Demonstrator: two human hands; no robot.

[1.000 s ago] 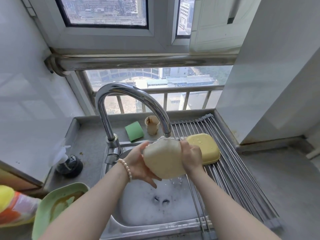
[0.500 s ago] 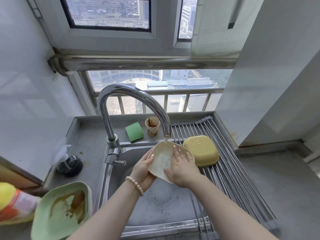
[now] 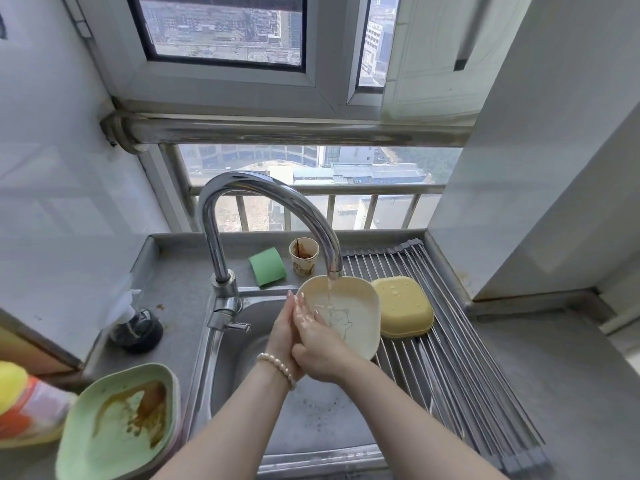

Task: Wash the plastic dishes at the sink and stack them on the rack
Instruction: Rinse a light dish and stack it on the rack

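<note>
Both hands over the sink basin (image 3: 242,362), at frame centre. Left hand (image 3: 282,336), pearl bracelet (image 3: 277,368) at the wrist, supports the cream plastic plate (image 3: 349,317) at its 9 o'clock edge, fingers straight along the rim; how the thumb lies cannot be told, hidden behind the right. Right hand (image 3: 317,341) lies across the plate's inner face, wet fingers flat and extended, pressing on the surface rather than gripping. Plate tilted, face toward the camera, bear drawing visible near its middle. Thin stream from the curved chrome faucet (image 3: 242,192) lands on the plate's upper part. At 3 o'clock of the plate, just beside it, a yellow plastic dish (image 3: 403,306) sits upside down on the roll-up rod rack (image 3: 450,358), water beads on it. At 12 o'clock, on the steel worktop (image 3: 180,282), a stained paper cup (image 3: 304,255) and a green sponge (image 3: 267,266) side by side. At 8 o'clock, near the frame edge, a green plate (image 3: 117,424) smeared with brown sauce. At 9 o'clock, a dark dispenser bottle (image 3: 136,329); past it a yellow-and-orange bottle (image 3: 24,407), partly cut off.
</note>
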